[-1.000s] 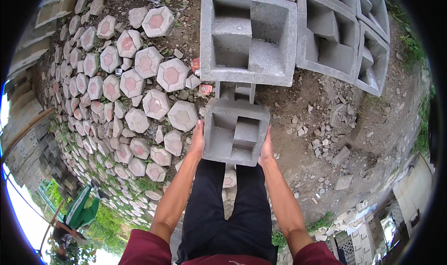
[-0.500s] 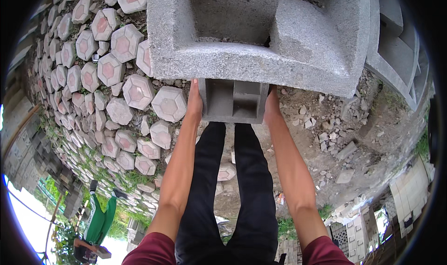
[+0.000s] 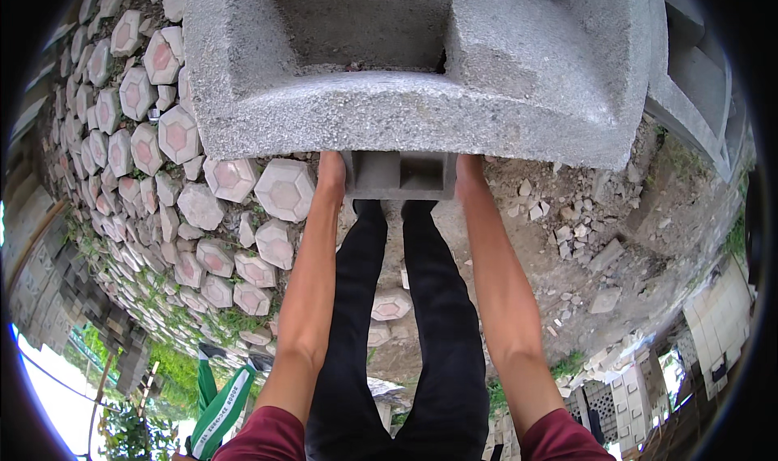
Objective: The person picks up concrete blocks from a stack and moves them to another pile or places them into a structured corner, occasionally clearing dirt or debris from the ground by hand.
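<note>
A grey hollow concrete block point(image 3: 401, 187) with square openings is held between my two hands in front of my legs. My left hand point(image 3: 331, 171) presses along its left side, and my right hand point(image 3: 468, 174) along its right side. The fingers of both hands pass out of sight beneath a big grey concrete block point(image 3: 413, 116) that fills the upper middle of the view. Its near edge overlaps the far part of the held block. Deep hollows show in its top.
Many hexagonal paving blocks point(image 3: 285, 189) with pinkish centres cover the ground at left. Broken rubble point(image 3: 579, 238) lies on the dirt at right. More grey blocks point(image 3: 697, 108) stand at upper right. A person in green trousers point(image 3: 223, 408) is at lower left.
The held block and both hands have slipped further under the big block's edge, which now hides more of them. The person in green has come nearer to my left arm.
</note>
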The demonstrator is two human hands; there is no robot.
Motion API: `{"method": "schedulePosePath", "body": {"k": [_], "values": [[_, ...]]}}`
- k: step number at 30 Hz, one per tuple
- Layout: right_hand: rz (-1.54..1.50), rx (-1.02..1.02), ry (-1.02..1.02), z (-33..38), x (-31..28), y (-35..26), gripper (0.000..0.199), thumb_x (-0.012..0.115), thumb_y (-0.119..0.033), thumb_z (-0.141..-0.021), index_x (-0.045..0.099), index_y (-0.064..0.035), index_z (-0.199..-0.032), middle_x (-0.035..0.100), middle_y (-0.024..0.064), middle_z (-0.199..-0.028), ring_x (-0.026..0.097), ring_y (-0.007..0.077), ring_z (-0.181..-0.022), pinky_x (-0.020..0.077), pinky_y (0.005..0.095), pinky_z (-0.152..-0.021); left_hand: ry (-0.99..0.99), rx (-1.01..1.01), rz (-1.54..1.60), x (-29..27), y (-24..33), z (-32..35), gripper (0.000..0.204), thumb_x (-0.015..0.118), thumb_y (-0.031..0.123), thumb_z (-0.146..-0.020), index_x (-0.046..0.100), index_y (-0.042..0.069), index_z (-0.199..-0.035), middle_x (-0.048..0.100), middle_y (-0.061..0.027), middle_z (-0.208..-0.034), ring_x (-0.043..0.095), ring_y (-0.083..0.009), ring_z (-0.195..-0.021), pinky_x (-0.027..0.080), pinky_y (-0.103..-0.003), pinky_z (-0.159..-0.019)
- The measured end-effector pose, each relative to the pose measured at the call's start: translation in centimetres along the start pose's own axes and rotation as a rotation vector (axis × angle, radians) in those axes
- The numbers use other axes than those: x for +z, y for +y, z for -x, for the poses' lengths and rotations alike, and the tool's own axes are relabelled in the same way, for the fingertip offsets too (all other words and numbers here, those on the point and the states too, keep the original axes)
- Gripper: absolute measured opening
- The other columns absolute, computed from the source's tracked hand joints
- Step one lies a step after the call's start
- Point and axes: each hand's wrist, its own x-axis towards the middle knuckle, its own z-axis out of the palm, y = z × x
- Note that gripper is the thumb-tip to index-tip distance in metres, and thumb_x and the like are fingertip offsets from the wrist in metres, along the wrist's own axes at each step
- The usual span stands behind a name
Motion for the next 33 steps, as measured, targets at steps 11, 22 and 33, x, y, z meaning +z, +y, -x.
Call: {"method": "schedulePosePath", "body": {"k": [11, 22, 33], "values": [[-0.061, -0.132, -0.079, 0.4, 1.0, -1.1, 0.072, 0.043, -0.048, -0.092, 0.015, -0.0094, -0.146, 0.019, 0.0054, -0.149, 0.021, 0.0202, -0.135, 0.0195, 0.0344, -0.108, 0.062, 0.067, -0.067, -0.1, 0.5, -0.5, 0.063, 0.046, 0.045, -0.090, 0.037, 0.003, -0.136, 0.041, -0.0098, -0.135, 0.038, -0.0216, -0.123, 0.028, -0.035, -0.103], [-0.287, -0.129, -0.128, 0.3, 0.8, -0.6, 0.070, 0.045, -0.046, -0.091, 0.020, -0.0093, -0.145, 0.024, 0.0067, -0.148, 0.028, 0.0227, -0.133, 0.0258, 0.0351, -0.105, -0.104, 0.066, 0.040, 0.1, 1.0, 0.5, 0.053, 0.055, 0.030, -0.087, 0.043, 0.003, -0.131, 0.051, -0.0089, -0.123, 0.051, -0.0179, -0.107, 0.043, -0.032, -0.087], [0.375, -0.235, -0.003, 0.7, 1.1, -4.0, 0.070, 0.021, -0.056, -0.094, 0.041, -0.0013, -0.132, 0.046, 0.0245, -0.131, 0.041, 0.0360, -0.124, 0.0322, 0.0388, -0.101, 0.016, 0.074, -0.333, 2.4, 5.3, 1.5, 0.072, 0.025, 0.055, -0.095, 0.040, -0.005, -0.133, 0.048, -0.0152, -0.131, 0.044, -0.0242, -0.122, 0.030, -0.032, -0.103]]}}
